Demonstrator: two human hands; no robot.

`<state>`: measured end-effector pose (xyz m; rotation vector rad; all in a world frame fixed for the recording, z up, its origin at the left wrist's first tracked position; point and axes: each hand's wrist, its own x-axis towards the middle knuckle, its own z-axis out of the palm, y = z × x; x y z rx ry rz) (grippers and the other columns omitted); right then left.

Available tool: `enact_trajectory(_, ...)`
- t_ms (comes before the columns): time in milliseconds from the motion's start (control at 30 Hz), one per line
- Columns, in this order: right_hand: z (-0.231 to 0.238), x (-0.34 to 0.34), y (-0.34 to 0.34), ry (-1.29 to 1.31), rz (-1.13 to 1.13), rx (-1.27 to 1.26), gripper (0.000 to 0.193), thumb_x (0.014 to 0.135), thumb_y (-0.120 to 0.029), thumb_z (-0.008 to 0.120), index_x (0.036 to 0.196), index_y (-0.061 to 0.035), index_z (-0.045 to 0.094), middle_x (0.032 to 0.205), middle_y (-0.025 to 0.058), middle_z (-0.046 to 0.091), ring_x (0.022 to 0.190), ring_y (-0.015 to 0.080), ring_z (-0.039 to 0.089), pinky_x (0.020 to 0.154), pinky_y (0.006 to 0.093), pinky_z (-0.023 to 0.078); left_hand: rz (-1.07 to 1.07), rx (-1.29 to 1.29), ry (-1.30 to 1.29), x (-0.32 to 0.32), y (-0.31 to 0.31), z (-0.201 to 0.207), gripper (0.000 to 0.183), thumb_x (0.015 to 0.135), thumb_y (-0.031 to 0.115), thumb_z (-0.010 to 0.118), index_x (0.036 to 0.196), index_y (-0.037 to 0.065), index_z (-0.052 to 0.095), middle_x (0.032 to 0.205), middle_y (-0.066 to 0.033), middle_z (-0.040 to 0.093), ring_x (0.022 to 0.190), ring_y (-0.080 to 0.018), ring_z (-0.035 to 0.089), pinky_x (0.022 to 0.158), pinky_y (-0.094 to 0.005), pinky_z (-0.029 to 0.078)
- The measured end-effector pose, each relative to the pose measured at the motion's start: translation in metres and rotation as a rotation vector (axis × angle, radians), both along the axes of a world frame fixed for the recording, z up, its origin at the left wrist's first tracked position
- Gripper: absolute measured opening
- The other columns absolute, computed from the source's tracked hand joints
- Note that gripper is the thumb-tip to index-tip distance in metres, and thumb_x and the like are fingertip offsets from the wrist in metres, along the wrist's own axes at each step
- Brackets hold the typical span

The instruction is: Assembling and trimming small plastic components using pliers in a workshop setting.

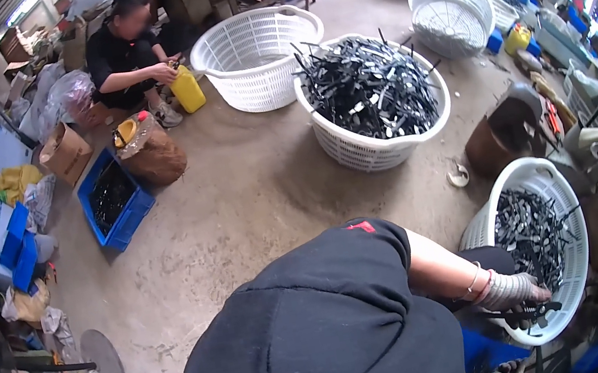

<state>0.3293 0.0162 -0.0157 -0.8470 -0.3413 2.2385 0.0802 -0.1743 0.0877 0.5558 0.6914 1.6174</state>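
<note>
One of the hands (516,290) seemingly grips black parts (543,309); a basket (579,242) adjoins.

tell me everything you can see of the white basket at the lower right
The white basket is round and looks plastic, with a wide rim and slotted walls. It sits at the lower right, partly filled with loose black pieces, some thin strips; part of its inner wall is bare. A gloved hand reaches over its rim; contact is unclear. A black-clad leg hides part of its wall. Its underside is hidden.
</note>
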Motion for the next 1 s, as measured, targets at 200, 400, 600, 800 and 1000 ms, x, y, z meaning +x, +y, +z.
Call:
enact_trajectory(200,-0.008,0.014,-0.004,-0.129,-0.218,-0.045,0.017,0.086,-0.009,0.056,0.102,-0.0103,0.062,0.066,0.0028,0.045,0.053,0.0151,0.043,0.047,0.0278,0.039,-0.043,-0.025,0.103,0.013,-0.017,0.032,0.026,0.089,0.042,0.059,0.089,0.017,0.063,0.067,0.0018,0.059,0.057,-0.0117,0.052,0.053,-0.0278,0.044)
enact_trajectory(400,-0.016,0.038,-0.009,-0.052,-0.283,-0.076,0.034,0.083,-0.008,0.060,0.116,-0.0139,0.060,0.068,0.0048,0.048,0.057,0.0163,0.048,0.047,0.0310,0.042,-0.340,0.071,-0.090,0.019,-0.024,0.031,0.049,0.096,0.051,0.035,0.129,0.017,0.049,0.139,-0.0081,0.044,0.130,-0.0233,0.031,0.107,-0.0396,0.020)
enact_trajectory(600,-0.045,0.058,0.039,0.020,-0.184,-0.073,0.035,0.087,-0.012,0.057,0.121,-0.0084,0.057,0.068,0.0030,0.044,0.061,0.0125,0.045,0.049,0.0284,0.039,-0.361,0.100,-0.263,0.015,0.001,0.008,0.056,0.094,0.053,0.035,0.134,0.015,0.043,0.145,-0.0079,0.036,0.134,-0.0201,0.026,0.111,-0.0369,0.013)
enact_trajectory(800,-0.063,0.040,0.068,0.309,0.463,0.650,0.034,0.088,-0.016,0.052,0.118,-0.0007,0.058,0.093,0.0096,0.062,0.079,0.0191,0.057,0.074,0.0312,0.048,-0.013,0.041,-0.233,0.012,-0.011,0.007,0.030,0.089,0.032,0.060,0.111,0.012,0.061,0.106,-0.0037,0.062,0.094,-0.0159,0.055,0.086,-0.0301,0.043)
enact_trajectory(1000,-0.071,0.141,0.093,-0.086,-0.598,0.387,0.023,0.087,-0.011,0.053,0.107,-0.0016,0.058,0.101,0.0105,0.060,0.089,0.0233,0.058,0.077,0.0354,0.049,-0.298,-0.088,-0.034,0.006,-0.022,-0.016,0.043,0.096,0.036,0.043,0.129,0.008,0.045,0.119,-0.0107,0.060,0.097,-0.0186,0.059,0.082,-0.0306,0.044)
